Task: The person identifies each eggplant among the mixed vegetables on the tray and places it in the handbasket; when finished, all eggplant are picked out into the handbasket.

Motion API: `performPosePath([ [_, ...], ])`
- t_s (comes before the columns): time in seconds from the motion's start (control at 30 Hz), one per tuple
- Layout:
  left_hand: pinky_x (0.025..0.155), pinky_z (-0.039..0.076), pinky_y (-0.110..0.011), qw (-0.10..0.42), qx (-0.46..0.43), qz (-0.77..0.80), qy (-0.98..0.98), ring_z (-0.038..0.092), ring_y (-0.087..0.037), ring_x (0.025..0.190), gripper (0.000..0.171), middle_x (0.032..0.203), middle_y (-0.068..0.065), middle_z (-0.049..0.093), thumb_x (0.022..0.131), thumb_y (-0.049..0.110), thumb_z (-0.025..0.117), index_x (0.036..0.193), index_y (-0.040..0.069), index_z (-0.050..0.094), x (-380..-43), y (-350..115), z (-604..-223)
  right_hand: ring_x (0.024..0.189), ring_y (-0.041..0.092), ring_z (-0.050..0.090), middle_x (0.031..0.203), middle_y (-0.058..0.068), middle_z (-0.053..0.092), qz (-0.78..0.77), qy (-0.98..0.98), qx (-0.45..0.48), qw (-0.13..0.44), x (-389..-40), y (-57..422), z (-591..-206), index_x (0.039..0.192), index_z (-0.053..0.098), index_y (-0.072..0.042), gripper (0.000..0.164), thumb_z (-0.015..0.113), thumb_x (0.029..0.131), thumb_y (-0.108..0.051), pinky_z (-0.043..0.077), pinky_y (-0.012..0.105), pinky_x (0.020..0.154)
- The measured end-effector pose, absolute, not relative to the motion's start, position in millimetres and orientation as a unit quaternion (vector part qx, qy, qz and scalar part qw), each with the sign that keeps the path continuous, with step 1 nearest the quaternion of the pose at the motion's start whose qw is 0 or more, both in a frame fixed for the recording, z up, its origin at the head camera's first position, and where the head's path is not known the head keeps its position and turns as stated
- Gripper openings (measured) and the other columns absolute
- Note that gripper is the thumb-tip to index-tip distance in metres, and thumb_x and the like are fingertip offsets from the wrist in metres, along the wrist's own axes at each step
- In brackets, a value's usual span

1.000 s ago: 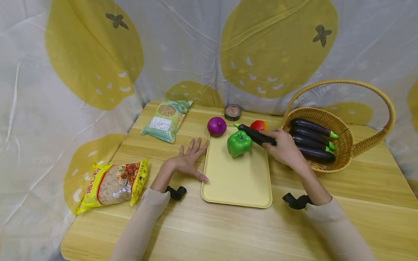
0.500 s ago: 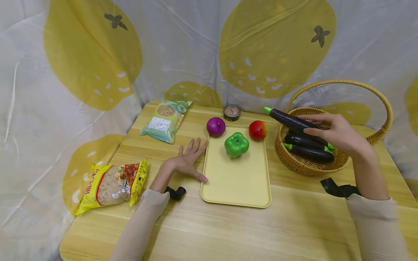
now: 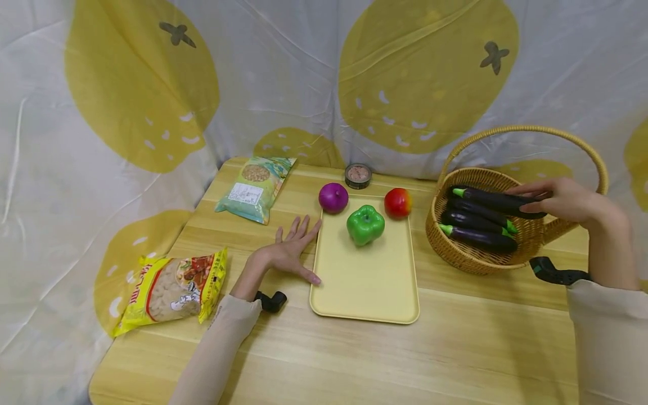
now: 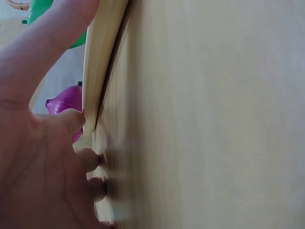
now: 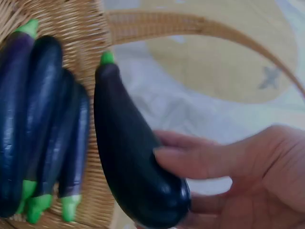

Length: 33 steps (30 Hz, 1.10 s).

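Observation:
My right hand [image 3: 577, 199] pinches a dark eggplant [image 3: 498, 201] by its thick end, thumb on one side and fingers on the other. The eggplant's green stem points left, over the wicker basket [image 3: 448, 252]. Several more eggplants [image 5: 45, 114] lie side by side inside, as the right wrist view shows. My left hand [image 3: 288, 253] is spread flat, with thumb and index fingertip at the left edge of a pale yellow tray [image 3: 364, 287]. On the tray sits a green bell pepper [image 3: 365, 225]. A purple onion [image 3: 333, 198] and a red fruit [image 3: 397, 203] are at its far corners.
The basket's tall arched handle [image 3: 526, 129] rises over its opening. Behind the tray stands a small round tin [image 3: 358, 176]. To the left lie a green-blue food bag [image 3: 255, 188] and a yellow food bag [image 3: 174, 287]. A lemon-print cloth [image 3: 283, 67] hangs behind the table.
My right hand has carried the eggplant from above the tray rightward to the basket, lowering it over the last half second. My left hand has stayed at the tray's edge.

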<state>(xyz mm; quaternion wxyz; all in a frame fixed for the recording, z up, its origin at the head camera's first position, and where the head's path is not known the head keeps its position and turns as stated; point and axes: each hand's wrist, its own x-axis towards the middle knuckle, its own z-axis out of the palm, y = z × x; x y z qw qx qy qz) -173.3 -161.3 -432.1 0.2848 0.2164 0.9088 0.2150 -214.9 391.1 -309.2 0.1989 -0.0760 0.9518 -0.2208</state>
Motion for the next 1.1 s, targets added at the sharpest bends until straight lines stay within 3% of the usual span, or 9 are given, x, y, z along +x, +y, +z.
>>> performPosePath([
  [0.03,0.121,-0.018,-0.07,0.284,0.217,0.216,0.909,-0.031,-0.038,0.156,0.14,0.17,-0.017,-0.028,0.076,0.058,0.087,0.166,0.022,-0.014,-173.5,-160.8,-431.9,0.101,0.045,0.06,0.154,0.041,0.037,-0.22,0.951,-0.074,0.202,-217.8,392.1,-311.1,0.152,0.046,0.004,0.051,0.058,0.105,-0.011,0.054,0.043,0.075],
  [0.17,0.122,-0.018,-0.069,0.284,0.218,0.211,0.91,-0.031,-0.037,0.156,0.139,0.17,-0.016,-0.028,0.076,0.058,0.086,0.166,0.023,-0.014,-175.2,-157.4,-430.9,0.113,0.043,0.063,0.151,0.041,0.042,-0.227,0.949,-0.078,0.203,-231.4,394.7,-323.4,0.15,0.048,0.004,0.051,0.058,0.101,-0.006,0.051,0.038,0.071],
  [0.27,0.122,-0.018,-0.069,0.283,0.219,0.208,0.91,-0.031,-0.036,0.156,0.14,0.17,-0.016,-0.028,0.076,0.058,0.086,0.166,0.023,-0.015,-175.7,-155.7,-430.4,0.098,0.025,0.07,0.147,0.038,0.049,-0.241,0.947,-0.087,0.195,-240.7,396.1,-334.7,0.147,0.054,0.003,0.05,0.063,0.098,-0.004,0.04,0.033,0.058],
  [0.33,0.122,-0.018,-0.069,0.283,0.219,0.206,0.911,-0.031,-0.036,0.156,0.14,0.17,-0.016,-0.028,0.076,0.059,0.086,0.166,0.023,-0.015,-175.9,-155.1,-430.7,0.107,0.025,0.07,0.146,0.038,0.051,-0.252,0.944,-0.084,0.195,-244.4,396.9,-340.5,0.146,0.055,0.002,0.051,0.066,0.097,-0.005,0.039,0.033,0.058],
  [0.43,0.122,-0.018,-0.07,0.281,0.221,0.204,0.911,-0.03,-0.037,0.156,0.14,0.17,-0.017,-0.028,0.076,0.059,0.087,0.166,0.022,-0.014,-176.1,-155.0,-431.5,0.093,0.01,0.073,0.146,0.039,0.05,-0.266,0.94,-0.075,0.201,-247.3,400.2,-347.2,0.147,0.054,0.002,0.052,0.063,0.096,0.0,0.039,0.033,0.055],
  [0.53,0.122,-0.019,-0.069,0.283,0.221,0.205,0.911,-0.031,-0.037,0.156,0.14,0.17,-0.016,-0.029,0.076,0.059,0.086,0.166,0.022,-0.014,-175.8,-155.4,-430.9,0.11,0.032,0.071,0.148,0.039,0.047,-0.262,0.94,-0.078,0.204,-247.6,403.9,-351.4,0.149,0.05,0.004,0.052,0.06,0.098,0.001,0.042,0.03,0.06],
  [0.67,0.121,-0.019,-0.07,0.284,0.22,0.212,0.909,-0.031,-0.038,0.156,0.14,0.17,-0.017,-0.029,0.076,0.058,0.087,0.166,0.021,-0.014,-175.2,-157.1,-430.2,0.133,0.059,0.047,0.151,0.037,0.045,-0.253,0.945,-0.074,0.194,-246.7,406.7,-356.1,0.151,0.046,0.007,0.054,0.062,0.103,-0.011,0.053,0.034,0.08],
  [0.8,0.121,-0.018,-0.07,0.281,0.218,0.216,0.909,-0.031,-0.038,0.156,0.141,0.17,-0.017,-0.028,0.075,0.058,0.087,0.166,0.021,-0.014,-174.4,-159.8,-431.2,0.131,0.057,0.05,0.148,0.038,0.049,-0.258,0.947,-0.074,0.176,-246.4,402.7,-358.5,0.153,0.045,0.003,0.057,0.06,0.106,-0.025,0.054,0.046,0.092],
  [1.1,0.121,-0.018,-0.072,0.276,0.224,0.217,0.909,-0.03,-0.039,0.156,0.14,0.17,-0.018,-0.027,0.075,0.058,0.087,0.166,0.021,-0.013,-174.3,-161.3,-433.2,0.126,0.054,0.056,0.144,0.037,0.054,-0.245,0.95,-0.116,0.156,-249.9,393.6,-357.4,0.147,0.053,0.005,0.05,0.066,0.101,-0.01,0.051,0.019,0.074],
])
